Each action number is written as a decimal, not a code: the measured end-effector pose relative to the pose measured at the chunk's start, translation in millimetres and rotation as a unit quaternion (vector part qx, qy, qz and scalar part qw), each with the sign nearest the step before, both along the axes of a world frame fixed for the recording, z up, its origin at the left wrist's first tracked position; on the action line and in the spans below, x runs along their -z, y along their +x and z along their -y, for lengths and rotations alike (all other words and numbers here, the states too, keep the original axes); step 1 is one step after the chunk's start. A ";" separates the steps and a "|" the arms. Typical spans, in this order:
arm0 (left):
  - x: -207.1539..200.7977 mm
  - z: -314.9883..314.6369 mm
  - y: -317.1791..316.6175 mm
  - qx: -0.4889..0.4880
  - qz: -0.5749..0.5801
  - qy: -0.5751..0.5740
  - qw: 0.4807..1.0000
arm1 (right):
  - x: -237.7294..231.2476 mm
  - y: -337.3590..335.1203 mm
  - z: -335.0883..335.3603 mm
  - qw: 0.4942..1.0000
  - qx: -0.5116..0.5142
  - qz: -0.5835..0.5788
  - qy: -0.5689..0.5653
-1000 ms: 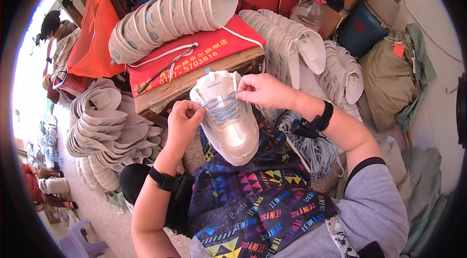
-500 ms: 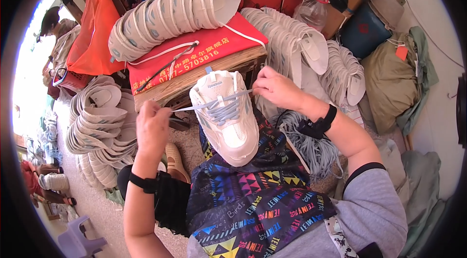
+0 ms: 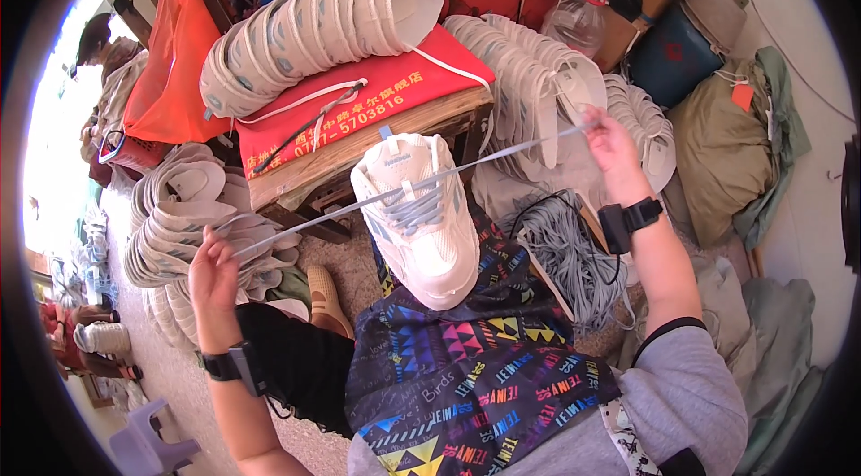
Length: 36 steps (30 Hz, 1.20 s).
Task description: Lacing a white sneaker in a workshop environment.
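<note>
A white sneaker (image 3: 430, 247) rests on my lap, toe toward me, over a dark patterned apron (image 3: 466, 377). Its grey-blue shoelace (image 3: 332, 214) is threaded through the lower eyelets. From the shoe the lace stretches in a long slanted line out to both sides. My left hand (image 3: 215, 274), low on the left, pinches one stretch of it, with a loose loop above the fingers. Higher up on the right, my right hand (image 3: 610, 139) pinches the other end. Neither hand touches the shoe itself.
A wooden stool (image 3: 359, 131) with a red bag on it bears a row of nested shoe uppers (image 3: 314, 32). More stacked uppers (image 3: 179, 225) lie left, others (image 3: 538, 81) right. A bundle of grey laces (image 3: 574, 270) hangs by my right knee. Another person (image 3: 117, 72) sits far left.
Both hands have moved apart, the left one down and left, the right one up and right. The lace between them now reaches much farther out on each side. The sneaker has barely shifted.
</note>
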<state>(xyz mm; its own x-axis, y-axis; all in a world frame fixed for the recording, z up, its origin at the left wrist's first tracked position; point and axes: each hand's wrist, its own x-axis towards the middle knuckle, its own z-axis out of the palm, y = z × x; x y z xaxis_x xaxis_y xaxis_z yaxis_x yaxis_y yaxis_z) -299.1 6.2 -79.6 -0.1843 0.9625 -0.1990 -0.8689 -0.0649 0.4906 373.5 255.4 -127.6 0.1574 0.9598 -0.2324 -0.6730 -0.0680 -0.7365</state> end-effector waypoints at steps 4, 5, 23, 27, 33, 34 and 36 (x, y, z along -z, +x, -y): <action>8.5 40.2 -66.9 -0.174 -0.080 -0.164 0.968 | 6.5 64.8 4.2 0.990 0.132 0.009 -0.048; 10.2 49.5 -79.8 -0.225 -0.105 -0.188 0.950 | 8.7 72.2 7.7 0.990 0.133 0.009 -0.047; -21.4 -60.2 220.1 0.006 -0.432 -0.042 0.901 | -65.2 -194.7 89.3 0.831 -0.388 0.372 0.142; -16.5 -60.8 245.5 0.054 -0.382 -0.077 0.920 | -58.9 -191.1 92.2 0.797 -0.361 0.449 0.179; -16.7 -56.3 242.6 0.078 -0.446 -0.095 0.886 | -86.1 -201.8 98.3 0.575 -0.213 0.707 0.354; -17.3 -56.4 242.2 0.075 -0.447 -0.098 0.886 | -86.1 -203.0 97.8 0.575 -0.215 0.705 0.356; -19.4 -58.2 241.2 0.091 -0.498 -0.120 0.854 | -87.5 -205.6 97.1 0.431 -0.129 0.742 0.498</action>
